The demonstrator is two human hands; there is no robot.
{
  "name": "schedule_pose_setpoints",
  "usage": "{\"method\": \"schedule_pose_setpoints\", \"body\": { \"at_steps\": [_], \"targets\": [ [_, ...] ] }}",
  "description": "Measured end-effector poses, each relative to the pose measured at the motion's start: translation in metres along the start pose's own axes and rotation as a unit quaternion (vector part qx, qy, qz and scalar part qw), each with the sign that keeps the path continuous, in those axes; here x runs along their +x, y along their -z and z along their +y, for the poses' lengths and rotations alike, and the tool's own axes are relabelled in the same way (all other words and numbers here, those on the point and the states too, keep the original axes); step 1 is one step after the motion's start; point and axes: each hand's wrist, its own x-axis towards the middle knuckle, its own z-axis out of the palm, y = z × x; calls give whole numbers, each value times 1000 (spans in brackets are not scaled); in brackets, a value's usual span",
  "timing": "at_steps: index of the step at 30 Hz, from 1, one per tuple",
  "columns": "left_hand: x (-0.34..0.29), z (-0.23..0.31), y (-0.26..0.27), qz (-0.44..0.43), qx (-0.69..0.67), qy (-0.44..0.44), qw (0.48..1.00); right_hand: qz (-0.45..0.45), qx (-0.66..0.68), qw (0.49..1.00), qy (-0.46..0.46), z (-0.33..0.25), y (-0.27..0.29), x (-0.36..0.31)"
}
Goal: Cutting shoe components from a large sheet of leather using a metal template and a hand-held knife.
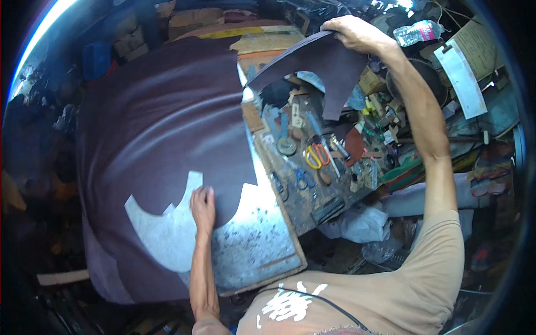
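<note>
A large sheet of dark purple-brown leather (167, 123) covers most of the work board, with soft folds across its middle. On its near part lies a pale grey curved pattern template (167, 240). My left hand (202, 211) is at the template's right edge, fingers curled together on it. My right hand (357, 34), raised at the far right, grips the upper edge of a cut leather piece (312, 61). That piece hangs over the tool bench, its curved cutout facing down. The fingertips of this hand are partly hidden by the hand itself.
The speckled metal board (257, 240) shows beside the leather. To its right, a cluttered bench (307, 206) bears yellow-and-orange-handled scissors (316, 156), blue-handled scissors (304, 177) and a tape roll (286, 146). A plastic bottle (417, 33) lies at the far right, near a white strip (462, 84).
</note>
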Motion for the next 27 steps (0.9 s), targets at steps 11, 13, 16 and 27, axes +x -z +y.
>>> {"method": "schedule_pose_setpoints", "body": {
  "at_steps": [11,13,16,27],
  "targets": [
    [91,59,182,-557,-305,155,756,279,206,884,315,-281,86,-45],
    [22,87,161,-404,-387,165,812,180,205,892,361,-295,90,-50],
    [-45,86,163,-380,-666,141,626,212,193,883,372,-337,92,-77],
    [6,158,193,-148,-773,-28,616,325,788,496,-165,-362,28,-85]
  ]
}}
